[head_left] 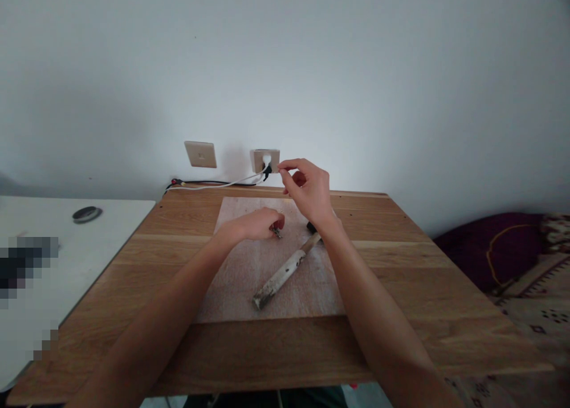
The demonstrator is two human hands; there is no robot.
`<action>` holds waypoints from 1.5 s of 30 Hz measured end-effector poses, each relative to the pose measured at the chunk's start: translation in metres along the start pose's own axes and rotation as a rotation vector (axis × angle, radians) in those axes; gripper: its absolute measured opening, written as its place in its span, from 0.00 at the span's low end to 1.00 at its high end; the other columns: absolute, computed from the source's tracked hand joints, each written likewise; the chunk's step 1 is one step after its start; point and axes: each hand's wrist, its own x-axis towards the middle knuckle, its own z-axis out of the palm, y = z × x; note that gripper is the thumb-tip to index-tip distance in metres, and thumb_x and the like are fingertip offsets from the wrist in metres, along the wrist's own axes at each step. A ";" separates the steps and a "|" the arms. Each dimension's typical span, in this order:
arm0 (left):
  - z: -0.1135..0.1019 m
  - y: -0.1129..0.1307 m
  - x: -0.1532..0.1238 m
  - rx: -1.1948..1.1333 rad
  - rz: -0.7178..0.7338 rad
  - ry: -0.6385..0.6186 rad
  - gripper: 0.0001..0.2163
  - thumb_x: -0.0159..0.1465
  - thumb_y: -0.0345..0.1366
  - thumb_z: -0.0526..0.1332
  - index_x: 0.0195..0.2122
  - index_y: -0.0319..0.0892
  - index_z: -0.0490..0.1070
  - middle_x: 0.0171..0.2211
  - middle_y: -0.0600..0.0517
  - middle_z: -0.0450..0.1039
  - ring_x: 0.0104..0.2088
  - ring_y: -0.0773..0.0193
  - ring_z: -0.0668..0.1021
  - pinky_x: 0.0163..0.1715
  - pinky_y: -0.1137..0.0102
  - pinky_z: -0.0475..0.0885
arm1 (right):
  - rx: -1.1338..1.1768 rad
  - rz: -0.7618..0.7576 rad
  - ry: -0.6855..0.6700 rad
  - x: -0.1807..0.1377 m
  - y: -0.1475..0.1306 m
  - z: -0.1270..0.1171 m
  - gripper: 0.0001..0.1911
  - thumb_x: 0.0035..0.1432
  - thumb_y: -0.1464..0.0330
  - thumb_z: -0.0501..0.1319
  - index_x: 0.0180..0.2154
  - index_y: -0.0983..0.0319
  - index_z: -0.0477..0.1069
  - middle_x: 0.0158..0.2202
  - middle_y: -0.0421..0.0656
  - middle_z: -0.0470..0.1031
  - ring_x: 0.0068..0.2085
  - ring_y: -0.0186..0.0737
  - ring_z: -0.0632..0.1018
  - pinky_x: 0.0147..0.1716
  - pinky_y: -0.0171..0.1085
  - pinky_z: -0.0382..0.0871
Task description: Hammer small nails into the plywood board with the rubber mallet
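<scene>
My left hand (262,223) is low over a pale board (231,289), its fingers curled down and closed. A small dark metallic piece (276,232) shows at those fingertips; its kind is too small to tell. Higher up and to the right, my right hand (309,187) is raised above the board with thumb and forefinger pinched together. Whatever is in that pinch, if anything, is too small to make out. A hammer (285,272) with a worn, white-painted handle lies slantwise on the board. Its black head is partly hidden behind my right wrist.
The board rests on a wooden table (401,289). Behind it, a wall socket (258,160) holds plugs with white and black cables. A second wall plate (200,154) is to its left. On the white table (116,218) at left lies a grey ring-shaped thing (86,214). Patterned fabric (534,301) is at right.
</scene>
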 end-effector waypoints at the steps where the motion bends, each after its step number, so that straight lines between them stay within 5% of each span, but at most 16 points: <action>1: 0.000 0.001 0.000 0.005 0.000 -0.003 0.07 0.59 0.28 0.67 0.40 0.39 0.79 0.39 0.47 0.81 0.41 0.56 0.81 0.41 0.67 0.72 | 0.004 -0.003 0.000 0.000 0.000 0.000 0.08 0.67 0.68 0.61 0.43 0.59 0.80 0.40 0.42 0.82 0.27 0.32 0.78 0.27 0.34 0.71; 16: -0.001 0.002 -0.004 0.065 -0.004 -0.005 0.05 0.61 0.25 0.65 0.35 0.40 0.80 0.35 0.48 0.80 0.39 0.57 0.81 0.41 0.67 0.71 | 0.041 -0.017 0.017 0.000 -0.001 -0.001 0.08 0.67 0.66 0.62 0.42 0.59 0.80 0.39 0.41 0.82 0.24 0.30 0.78 0.27 0.33 0.71; 21: -0.003 0.008 -0.015 0.060 -0.065 0.029 0.05 0.62 0.32 0.69 0.39 0.41 0.78 0.41 0.47 0.78 0.41 0.55 0.80 0.42 0.66 0.72 | 0.039 0.003 0.028 0.001 0.000 -0.002 0.09 0.66 0.65 0.62 0.42 0.59 0.81 0.39 0.42 0.83 0.25 0.32 0.79 0.26 0.33 0.72; 31: -0.003 0.068 -0.103 0.072 -0.348 0.109 0.10 0.71 0.34 0.60 0.51 0.40 0.74 0.52 0.41 0.76 0.53 0.49 0.78 0.55 0.56 0.72 | 0.064 0.040 0.056 0.001 0.001 -0.010 0.10 0.65 0.64 0.62 0.42 0.61 0.81 0.39 0.43 0.83 0.23 0.31 0.79 0.25 0.33 0.72; 34: 0.010 0.090 -0.126 0.046 -0.391 0.102 0.09 0.70 0.33 0.61 0.50 0.42 0.74 0.52 0.42 0.76 0.53 0.49 0.78 0.56 0.55 0.72 | 0.059 0.039 0.057 0.001 0.000 -0.012 0.11 0.65 0.63 0.62 0.41 0.61 0.81 0.38 0.43 0.83 0.24 0.32 0.79 0.25 0.33 0.72; 38: 0.035 0.107 -0.151 -0.013 -0.386 0.246 0.10 0.71 0.33 0.59 0.52 0.46 0.74 0.56 0.45 0.76 0.57 0.52 0.77 0.60 0.55 0.73 | 0.029 0.035 0.063 0.000 0.000 -0.013 0.11 0.66 0.62 0.62 0.41 0.60 0.81 0.38 0.43 0.83 0.23 0.32 0.79 0.25 0.34 0.73; 45: 0.076 0.101 -0.191 0.049 -0.367 0.284 0.21 0.70 0.36 0.62 0.64 0.48 0.70 0.66 0.44 0.71 0.68 0.46 0.70 0.69 0.45 0.67 | -0.024 0.047 0.070 -0.001 0.003 -0.015 0.10 0.65 0.63 0.63 0.40 0.60 0.82 0.35 0.43 0.82 0.24 0.35 0.80 0.25 0.36 0.73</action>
